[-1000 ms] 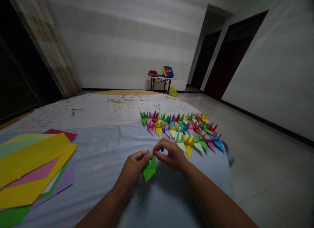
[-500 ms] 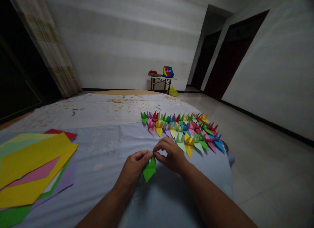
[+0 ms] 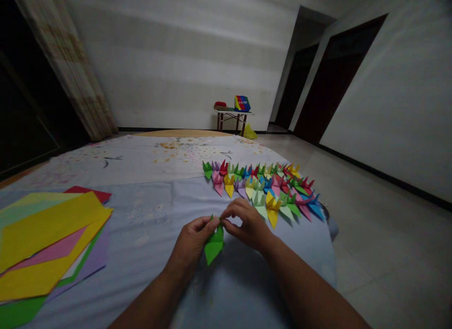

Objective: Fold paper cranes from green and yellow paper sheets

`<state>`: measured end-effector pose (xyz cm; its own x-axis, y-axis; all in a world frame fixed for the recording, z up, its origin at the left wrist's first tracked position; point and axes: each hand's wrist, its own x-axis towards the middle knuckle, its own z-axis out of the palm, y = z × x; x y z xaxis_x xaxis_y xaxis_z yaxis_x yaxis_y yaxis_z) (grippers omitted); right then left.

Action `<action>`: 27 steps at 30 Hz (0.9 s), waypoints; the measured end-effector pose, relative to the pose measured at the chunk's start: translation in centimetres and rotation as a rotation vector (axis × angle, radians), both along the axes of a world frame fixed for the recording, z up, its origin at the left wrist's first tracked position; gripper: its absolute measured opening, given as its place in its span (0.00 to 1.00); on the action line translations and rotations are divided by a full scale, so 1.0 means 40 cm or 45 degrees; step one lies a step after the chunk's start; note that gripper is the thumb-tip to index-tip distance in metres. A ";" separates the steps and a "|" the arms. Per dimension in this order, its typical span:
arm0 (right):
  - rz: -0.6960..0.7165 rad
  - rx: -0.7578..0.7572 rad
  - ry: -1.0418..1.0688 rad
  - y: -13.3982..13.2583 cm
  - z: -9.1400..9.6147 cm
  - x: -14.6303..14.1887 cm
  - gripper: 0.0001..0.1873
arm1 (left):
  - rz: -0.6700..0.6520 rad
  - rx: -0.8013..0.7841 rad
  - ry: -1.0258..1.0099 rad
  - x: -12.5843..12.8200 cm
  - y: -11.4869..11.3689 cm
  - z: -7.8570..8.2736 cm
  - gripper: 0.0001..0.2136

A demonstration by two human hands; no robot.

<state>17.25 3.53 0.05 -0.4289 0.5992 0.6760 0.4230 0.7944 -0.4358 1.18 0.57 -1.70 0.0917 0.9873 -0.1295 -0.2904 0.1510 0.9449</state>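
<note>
A green paper crane (image 3: 214,245) is held up over the near part of the table, its broad pointed wing hanging downward. My left hand (image 3: 193,239) pinches it from the left, thumb and forefinger closed near its top. From the right, my right hand (image 3: 245,222) has thumb and forefinger pinched on a thin tip at the crane's upper right. The fingertips hide part of that tip. Beyond my right hand, several rows of folded paper cranes (image 3: 273,209) in many colours stand on the cloth.
Sheets of coloured paper (image 3: 52,225) lie overlapping at the left. A pale blue and floral tablecloth (image 3: 158,244) covers the round table, whose right edge drops to a tiled floor (image 3: 370,253). Against the far wall stands a small table (image 3: 233,113) with a colourful box (image 3: 242,103).
The green crane's hanging wing has tilted slightly left and down. Both hands keep nearly the same place and grip.
</note>
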 end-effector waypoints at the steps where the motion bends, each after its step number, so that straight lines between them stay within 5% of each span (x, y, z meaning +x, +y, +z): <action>1: -0.004 0.004 0.004 0.000 0.000 -0.001 0.01 | 0.004 0.001 -0.007 0.000 0.001 -0.002 0.11; 16: 0.029 -0.051 -0.007 -0.014 0.016 -0.002 0.04 | 0.054 -0.044 0.009 0.010 -0.016 0.040 0.14; 27: 0.020 -0.137 -0.033 -0.016 0.019 -0.005 0.03 | 0.012 -0.081 -0.024 0.005 -0.010 0.024 0.13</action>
<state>17.03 2.90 0.83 -0.4555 0.6607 0.5966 0.4228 0.7503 -0.5082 1.38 0.17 -0.76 0.0856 0.9780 -0.1903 -0.3095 0.2077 0.9280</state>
